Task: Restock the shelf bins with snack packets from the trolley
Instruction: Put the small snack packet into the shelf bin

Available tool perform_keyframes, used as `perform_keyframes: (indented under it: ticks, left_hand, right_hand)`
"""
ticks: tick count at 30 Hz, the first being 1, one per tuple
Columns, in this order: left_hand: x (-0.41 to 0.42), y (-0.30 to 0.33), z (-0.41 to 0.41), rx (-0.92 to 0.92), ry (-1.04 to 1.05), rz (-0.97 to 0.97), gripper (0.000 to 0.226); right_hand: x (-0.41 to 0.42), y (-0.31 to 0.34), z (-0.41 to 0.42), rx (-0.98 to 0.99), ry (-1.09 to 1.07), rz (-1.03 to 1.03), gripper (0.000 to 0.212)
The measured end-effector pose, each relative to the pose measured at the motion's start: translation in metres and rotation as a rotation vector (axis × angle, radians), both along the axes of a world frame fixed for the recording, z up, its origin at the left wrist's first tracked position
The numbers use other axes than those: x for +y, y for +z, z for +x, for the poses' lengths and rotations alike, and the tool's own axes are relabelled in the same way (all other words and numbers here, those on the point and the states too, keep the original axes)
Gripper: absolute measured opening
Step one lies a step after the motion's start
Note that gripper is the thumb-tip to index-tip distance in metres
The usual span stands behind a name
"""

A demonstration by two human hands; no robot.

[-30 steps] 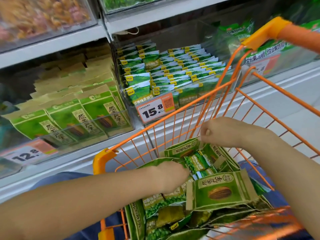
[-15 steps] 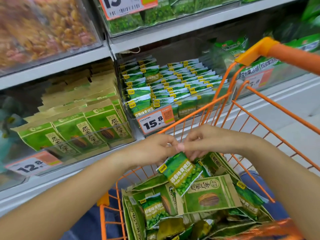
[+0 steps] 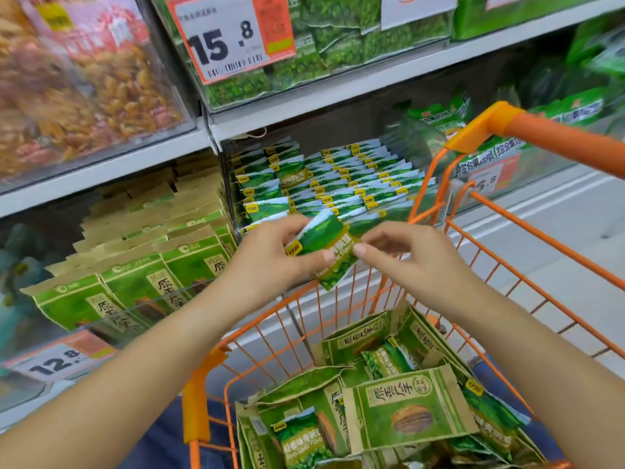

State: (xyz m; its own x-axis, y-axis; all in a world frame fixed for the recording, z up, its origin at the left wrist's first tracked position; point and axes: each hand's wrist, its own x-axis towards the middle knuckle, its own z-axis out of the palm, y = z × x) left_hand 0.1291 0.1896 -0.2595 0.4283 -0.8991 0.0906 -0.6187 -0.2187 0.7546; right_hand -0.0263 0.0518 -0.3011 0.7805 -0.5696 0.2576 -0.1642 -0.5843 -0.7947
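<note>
Left hand (image 3: pixel 267 262) is gripping a small green garlic-peas packet (image 3: pixel 324 248) by its upper-left part, thumb lying across the front and fingers curling behind; right hand (image 3: pixel 406 255) is pinching the same packet's right edge between thumb and forefinger, the other fingers curling loosely. The packet is sitting tilted in mid-air above the front rim of the orange wire trolley (image 3: pixel 304 319), just in front of the clear shelf bin (image 3: pixel 338 174) holding rows of matching packets with yellow logo tabs. Print on the held packet is reading "Peas Garlic Flavor"; its yellow tab writing is too small to read. Left of that bin, another bin (image 3: pixel 135 265) is holding kraft-and-green sunflower seed packets with large Chinese characters, fronted by a price tag (image 3: pixel 54 363) reading "12.8". On the shelf above, a price tag (image 3: pixel 230 38) is reading "15.8" with a barcode, standing before a bin of green pea packs. Upper left, a clear bin (image 3: pixel 84 82) is showing blurred golden-orange snacks. Far right, behind the orange trolley handle (image 3: pixel 558 140), green packs with Chinese writing and a partly hidden tag ending ".8" are showing. Inside the trolley, a sunflower seed packet (image 3: pixel 406 407) is lying face up among more seed packs, and a pea packet (image 3: pixel 301 441) printed "Peas Garlic Flavor" is lying near the front-left.
</note>
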Motion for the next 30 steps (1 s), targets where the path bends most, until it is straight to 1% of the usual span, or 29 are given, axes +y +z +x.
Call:
perform_keyframes:
  ticks: [1, 2, 3, 5, 7, 9, 11, 16, 18, 20, 24, 27, 30]
  left_hand:
    - [-0.007, 0.005, 0.006, -0.068, 0.038, -0.055, 0.014]
    - [-0.015, 0.008, 0.011, -0.142, 0.064, -0.087, 0.011]
    - [-0.025, 0.010, 0.017, -0.210, 0.082, -0.098, 0.011]
    - [-0.047, 0.008, 0.032, -0.321, 0.127, -0.076, 0.011]
    - [-0.070, 0.004, 0.051, -0.428, 0.210, -0.033, 0.030]
    - [-0.088, 0.002, 0.072, -0.514, 0.302, -0.001, 0.041]
    - [-0.103, 0.003, 0.090, -0.579, 0.361, 0.055, 0.045]
    - [-0.136, 0.004, 0.123, -0.622, 0.391, 0.339, 0.047]
    - [-0.145, 0.000, 0.133, -0.686, 0.374, 0.447, 0.044]
    - [-0.152, -0.005, 0.142, -0.736, 0.363, 0.496, 0.039]
    - [-0.164, -0.016, 0.159, -0.774, 0.386, 0.515, 0.028]
    - [-0.170, -0.018, 0.166, -0.849, 0.418, 0.493, 0.015]
    - [-0.175, -0.018, 0.167, -0.913, 0.400, 0.525, 0.011]
  right_hand:
    - [-0.004, -0.003, 0.000, 0.023, -0.095, -0.241, 0.032]
    - [-0.008, -0.006, -0.001, 0.045, -0.150, -0.415, 0.040]
    - [-0.013, -0.009, -0.002, 0.082, -0.156, -0.488, 0.047]
    - [-0.022, -0.017, -0.002, 0.200, -0.113, -0.491, 0.058]
    - [-0.024, -0.026, -0.001, 0.311, -0.076, -0.501, 0.066]
    - [-0.024, -0.033, 0.001, 0.334, -0.068, -0.521, 0.071]
    - [-0.024, -0.034, 0.002, 0.323, -0.077, -0.508, 0.070]
    - [-0.026, -0.037, 0.004, 0.322, -0.086, -0.570, 0.066]
    - [-0.025, -0.037, 0.005, 0.322, -0.084, -0.578, 0.066]
    - [-0.025, -0.035, 0.006, 0.332, -0.079, -0.580, 0.066]
    - [-0.025, -0.035, 0.006, 0.337, -0.084, -0.584, 0.067]
    - [-0.026, -0.034, 0.006, 0.351, -0.083, -0.585, 0.067]
    - [-0.026, -0.034, 0.007, 0.349, -0.087, -0.596, 0.066]
